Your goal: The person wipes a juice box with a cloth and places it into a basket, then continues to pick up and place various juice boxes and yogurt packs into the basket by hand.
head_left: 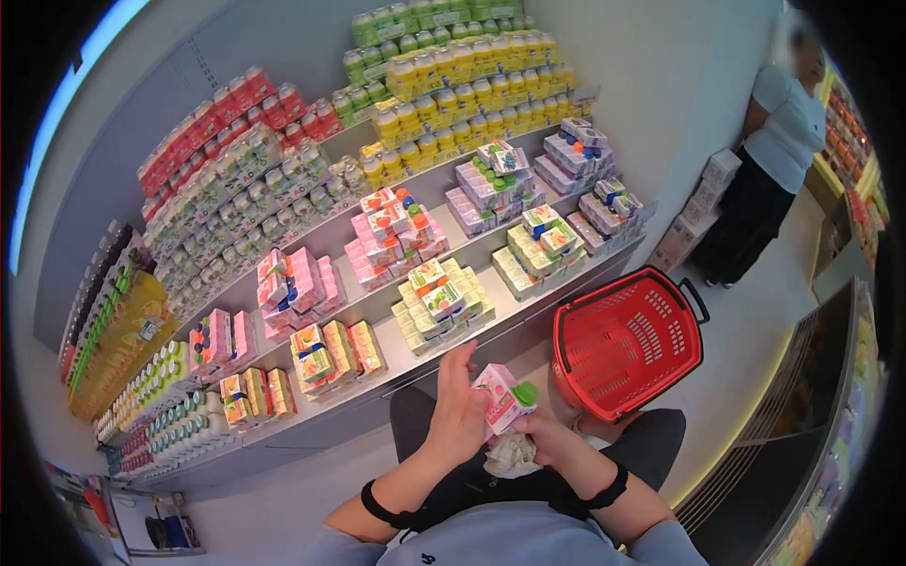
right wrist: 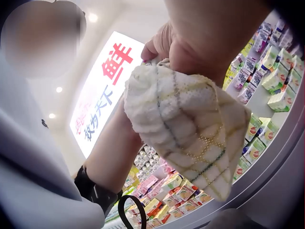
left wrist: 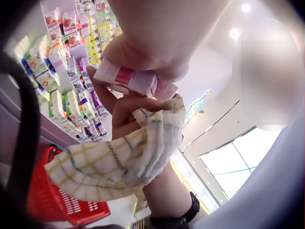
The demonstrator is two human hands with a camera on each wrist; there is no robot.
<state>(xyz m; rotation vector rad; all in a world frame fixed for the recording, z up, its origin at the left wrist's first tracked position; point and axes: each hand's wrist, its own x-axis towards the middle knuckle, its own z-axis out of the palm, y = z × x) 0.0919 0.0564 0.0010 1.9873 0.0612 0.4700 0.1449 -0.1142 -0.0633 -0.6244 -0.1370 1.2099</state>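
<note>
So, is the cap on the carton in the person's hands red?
No, the cap on the held pink carton is green in the head view.

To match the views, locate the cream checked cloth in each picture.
Head: low centre, cream checked cloth bunched below the pink green-capped carton.
Left wrist: cloth centre, hanging from the right hand.
Right wrist: cloth centre, draped under that hand.
Shared landmark: shelved stacks of drink cartons.
</note>
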